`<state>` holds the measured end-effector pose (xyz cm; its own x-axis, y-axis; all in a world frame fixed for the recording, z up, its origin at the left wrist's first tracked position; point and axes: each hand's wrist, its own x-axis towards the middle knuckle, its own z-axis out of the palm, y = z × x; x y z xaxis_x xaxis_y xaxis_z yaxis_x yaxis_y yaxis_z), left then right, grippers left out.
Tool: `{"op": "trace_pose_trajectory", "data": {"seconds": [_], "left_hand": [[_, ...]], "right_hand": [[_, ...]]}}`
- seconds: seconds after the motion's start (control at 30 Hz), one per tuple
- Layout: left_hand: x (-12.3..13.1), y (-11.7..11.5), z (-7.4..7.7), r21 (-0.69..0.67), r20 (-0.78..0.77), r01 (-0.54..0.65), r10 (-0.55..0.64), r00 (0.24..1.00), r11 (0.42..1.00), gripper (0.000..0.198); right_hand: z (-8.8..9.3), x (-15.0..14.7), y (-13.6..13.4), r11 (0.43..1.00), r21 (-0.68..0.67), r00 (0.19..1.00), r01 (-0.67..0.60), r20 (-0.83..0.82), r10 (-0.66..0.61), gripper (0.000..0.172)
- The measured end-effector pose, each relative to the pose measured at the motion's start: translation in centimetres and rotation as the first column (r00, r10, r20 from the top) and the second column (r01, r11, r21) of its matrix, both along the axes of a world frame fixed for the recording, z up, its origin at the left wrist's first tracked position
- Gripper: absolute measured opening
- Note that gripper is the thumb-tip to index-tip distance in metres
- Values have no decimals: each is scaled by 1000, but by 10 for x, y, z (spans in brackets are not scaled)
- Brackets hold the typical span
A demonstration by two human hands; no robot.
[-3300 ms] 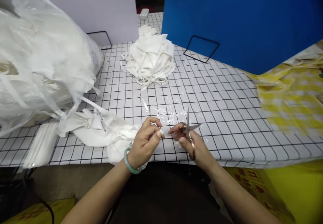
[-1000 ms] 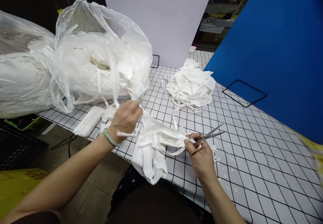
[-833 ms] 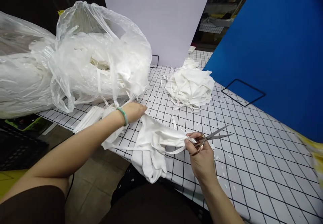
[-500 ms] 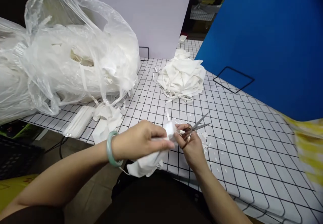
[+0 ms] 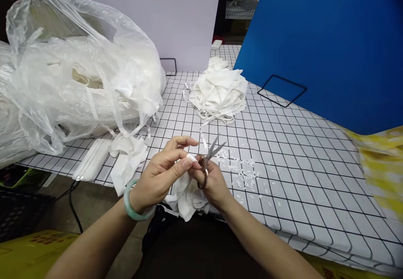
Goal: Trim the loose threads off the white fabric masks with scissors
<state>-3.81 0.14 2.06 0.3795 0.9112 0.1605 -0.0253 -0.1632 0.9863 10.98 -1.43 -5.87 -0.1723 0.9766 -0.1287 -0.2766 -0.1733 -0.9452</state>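
Between my two hands is a soft white fabric piece, hanging down over the table's front edge toward my lap. My left hand, with a green bangle on the wrist, pinches its upper part between thumb and finger. My right hand has scissors looped on its fingers, blades parted and pointing up and away. The right fingertips also meet the fabric beside the left thumb. Small white snippets lie scattered on the table to the right of the scissors.
A heap of white fabric pieces sits farther back. Large clear plastic bags full of white material fill the left. Near them are a white power strip and loose fabric. A blue panel stands at right on the gridded tablecloth.
My right hand and the scissors have moved left and nearer to me. My left hand has turned, its fingers now raised and more spread. The view has shifted slightly right.
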Motion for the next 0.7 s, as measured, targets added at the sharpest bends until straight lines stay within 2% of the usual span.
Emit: {"op": "trace_pose_trajectory", "data": {"seconds": [0.1,0.17,0.23,0.3,0.43,0.53,0.7], "left_hand": [[12,0,-13,-122,191,-37,60,980,992,33],[19,-1,-23,-170,230,-78,117,966,982,34],[23,-4,-31,-108,175,-128,146,974,986,32],[26,-8,-37,1,84,-152,151,985,988,30],[33,-16,-43,194,-51,-102,114,992,976,28],[38,-19,-47,248,-90,-64,88,992,967,28],[39,-20,-52,261,-128,-30,65,990,965,27]], "right_hand": [[-5,-1,-6,997,-14,997,-75,25,75,46],[-3,9,-11,995,36,989,-98,114,94,43],[3,28,-15,985,123,964,-118,250,84,37],[13,49,-17,963,219,904,-159,425,53,35],[30,77,-19,918,297,697,-264,717,-32,40],[35,83,-21,901,314,623,-300,780,-64,42],[33,86,-24,895,307,584,-323,809,-67,45]]}}
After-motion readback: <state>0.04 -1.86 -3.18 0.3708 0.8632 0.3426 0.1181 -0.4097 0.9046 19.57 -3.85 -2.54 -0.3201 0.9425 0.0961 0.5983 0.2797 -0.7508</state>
